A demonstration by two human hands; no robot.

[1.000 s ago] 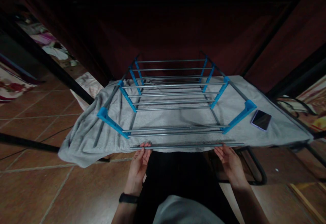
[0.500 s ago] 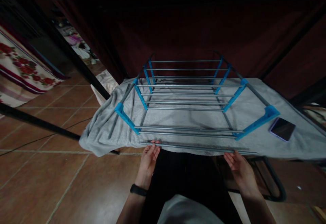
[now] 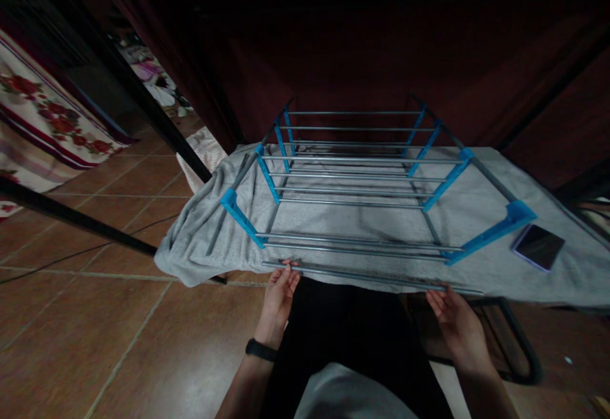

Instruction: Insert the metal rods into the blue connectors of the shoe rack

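A rack (image 3: pixel 362 177) of grey metal rods and blue plastic side pieces lies on a grey towel (image 3: pixel 476 215) spread over a low surface. Along the towel's near edge lies a loose grey rod (image 3: pixel 372 276). My left hand (image 3: pixel 279 295) pinches this rod near its left end. My right hand (image 3: pixel 455 320) has its fingertips on the rod near its right end. A black band sits on my left wrist.
A dark phone (image 3: pixel 538 246) lies on the towel at the right. Another loose rod (image 3: pixel 216 231) rests on the towel's left side. A black bar (image 3: pixel 71 215) crosses the tiled floor at left. Dark red fabric walls stand behind.
The view has shifted left, so the rack and phone sit further right in frame. Both hands stay on the loose rod at the towel's edge.
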